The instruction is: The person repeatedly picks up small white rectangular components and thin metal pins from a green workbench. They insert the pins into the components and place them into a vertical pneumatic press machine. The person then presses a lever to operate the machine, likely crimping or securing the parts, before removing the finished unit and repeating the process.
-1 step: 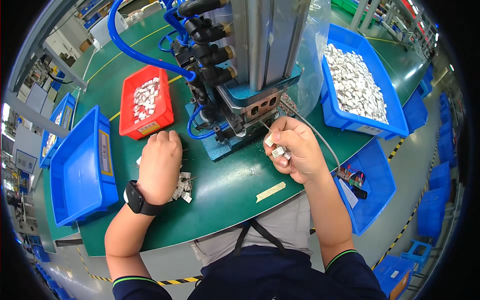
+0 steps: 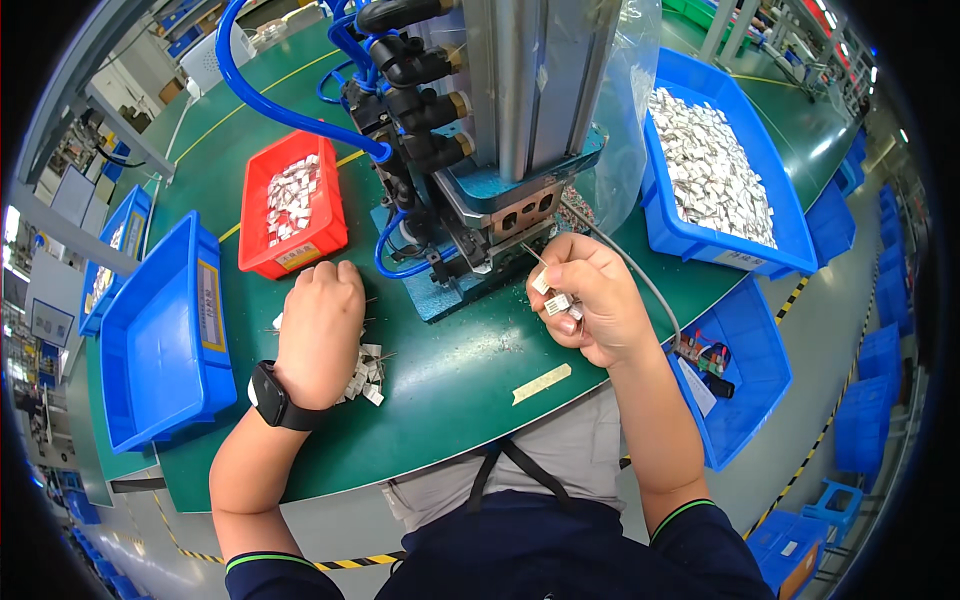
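Right hand (image 2: 592, 300) fingertips pinching small metal parts (image 2: 553, 298) (beside the press (image 2: 500, 190)), left hand (image 2: 320, 332) palm-down covering loose parts (image 2: 366, 372)

My dark navy short sleeves carry green-trimmed cuffs; a black smartwatch (image 2: 272, 397) circles my left wrist, above grey trousers.

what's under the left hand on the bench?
A small pile of white parts on the green bench shows beside the left hand. The palm covers the rest, so how far it extends is hidden.
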Demonstrator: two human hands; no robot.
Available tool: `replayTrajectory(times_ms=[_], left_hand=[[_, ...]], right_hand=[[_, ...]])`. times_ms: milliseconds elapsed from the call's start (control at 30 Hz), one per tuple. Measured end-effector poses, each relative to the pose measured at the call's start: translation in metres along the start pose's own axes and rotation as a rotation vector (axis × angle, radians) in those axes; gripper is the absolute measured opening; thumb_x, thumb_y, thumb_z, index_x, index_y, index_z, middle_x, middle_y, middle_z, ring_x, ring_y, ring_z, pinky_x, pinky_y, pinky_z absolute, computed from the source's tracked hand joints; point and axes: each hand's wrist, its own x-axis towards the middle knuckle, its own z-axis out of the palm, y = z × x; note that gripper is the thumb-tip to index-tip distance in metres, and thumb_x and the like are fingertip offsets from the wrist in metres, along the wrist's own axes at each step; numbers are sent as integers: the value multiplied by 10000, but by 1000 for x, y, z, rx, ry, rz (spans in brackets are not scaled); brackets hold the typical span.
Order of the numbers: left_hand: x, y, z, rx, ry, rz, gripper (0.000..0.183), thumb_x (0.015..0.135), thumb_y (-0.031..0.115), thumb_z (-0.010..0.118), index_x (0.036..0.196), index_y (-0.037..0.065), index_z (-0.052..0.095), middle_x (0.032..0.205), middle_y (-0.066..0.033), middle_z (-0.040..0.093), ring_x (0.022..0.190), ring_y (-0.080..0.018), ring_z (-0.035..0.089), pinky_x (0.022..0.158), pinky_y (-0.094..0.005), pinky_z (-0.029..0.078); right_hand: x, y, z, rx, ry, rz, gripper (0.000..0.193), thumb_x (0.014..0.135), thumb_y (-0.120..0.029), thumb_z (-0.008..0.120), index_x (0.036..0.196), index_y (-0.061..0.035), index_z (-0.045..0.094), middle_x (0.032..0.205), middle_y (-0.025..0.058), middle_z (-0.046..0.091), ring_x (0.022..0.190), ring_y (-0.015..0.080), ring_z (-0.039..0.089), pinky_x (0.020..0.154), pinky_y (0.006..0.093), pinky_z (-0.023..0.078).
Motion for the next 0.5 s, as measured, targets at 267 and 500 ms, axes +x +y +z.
replayTrajectory(times_ms=[267, 500], left_hand=[[0, 3, 3, 64, 37, -27, 182, 704, -70, 587, 872, -39, 525, 806, -181, 576, 779, -308, 620, 658, -375, 526], [-3, 13, -29, -78, 34, -17, 179, 713, -89, 556, 875, -39, 499, 853, -205, 530, 793, -341, 580, 695, -398, 498]], right_hand=[[-1, -4, -5, 87, -33, 47, 65, 839, -39, 544, 798, -63, 500, 717, 130, 600, 424, 74, 421, 313, 190, 263], [-2, -6, -11, 137, -34, 34, 91, 855, -72, 538, 780, -65, 487, 698, 139, 594, 411, 87, 421, 298, 199, 249]])
